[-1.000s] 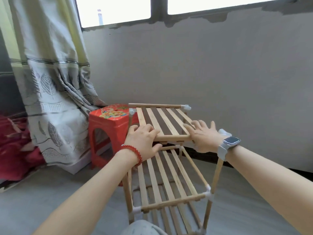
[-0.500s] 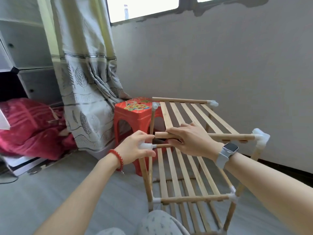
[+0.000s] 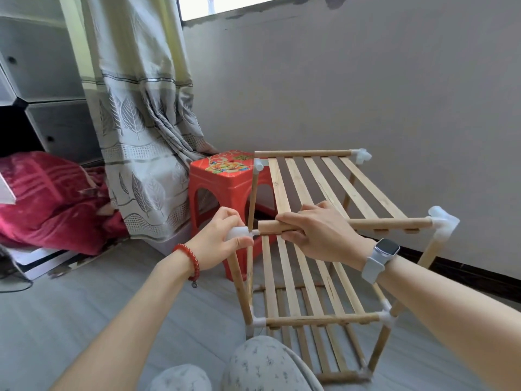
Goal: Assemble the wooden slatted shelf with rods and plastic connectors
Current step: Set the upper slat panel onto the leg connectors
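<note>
1. Two hands met at the near-left top corner of the pale wooden slatted shelf (image 3: pixel 332 193), which stood on the grey floor (image 3: pixel 84 320) beside a red plastic stool (image 3: pixel 222 176).
2. The left hand (image 3: pixel 217 244) pinched a white plastic connector (image 3: pixel 237 233) atop the near-left upright.
3. The right hand (image 3: pixel 318 235) curled round the round wooden front rod (image 3: pixel 389 222), its free end just beside that connector, not seated.
4. The rod's far end sat in another white corner connector (image 3: pixel 442 221).

No text, label, brand or number can be read on anything in view.
</note>
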`<action>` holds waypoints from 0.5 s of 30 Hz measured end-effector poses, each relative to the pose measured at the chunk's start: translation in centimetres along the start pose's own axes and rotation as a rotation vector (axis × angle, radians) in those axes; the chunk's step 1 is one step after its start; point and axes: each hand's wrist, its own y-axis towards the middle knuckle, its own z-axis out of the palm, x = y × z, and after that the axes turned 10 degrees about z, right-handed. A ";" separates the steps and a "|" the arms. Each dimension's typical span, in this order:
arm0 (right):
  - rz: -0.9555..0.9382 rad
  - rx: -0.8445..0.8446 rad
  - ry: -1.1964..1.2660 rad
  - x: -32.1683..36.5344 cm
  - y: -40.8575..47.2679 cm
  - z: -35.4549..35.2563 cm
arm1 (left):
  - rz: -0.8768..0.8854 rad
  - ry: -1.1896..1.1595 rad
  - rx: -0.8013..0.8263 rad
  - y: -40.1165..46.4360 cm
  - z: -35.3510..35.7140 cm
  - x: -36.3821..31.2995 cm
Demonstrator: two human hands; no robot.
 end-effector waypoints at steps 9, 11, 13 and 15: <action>-0.026 0.011 0.003 0.8 -0.3 0.3 | 0.008 0.039 0.041 0.6 0.7 -0.8; -0.025 0.031 -0.009 0.8 -0.4 0.4 | -0.005 0.045 0.048 0.6 0.8 -1.0; -0.037 0.064 -0.038 0.7 -0.3 0.4 | -0.012 0.048 0.057 0.7 0.9 -1.2; -0.054 0.112 -0.051 0.5 -0.2 0.0 | -0.023 0.042 0.072 0.7 0.6 -1.4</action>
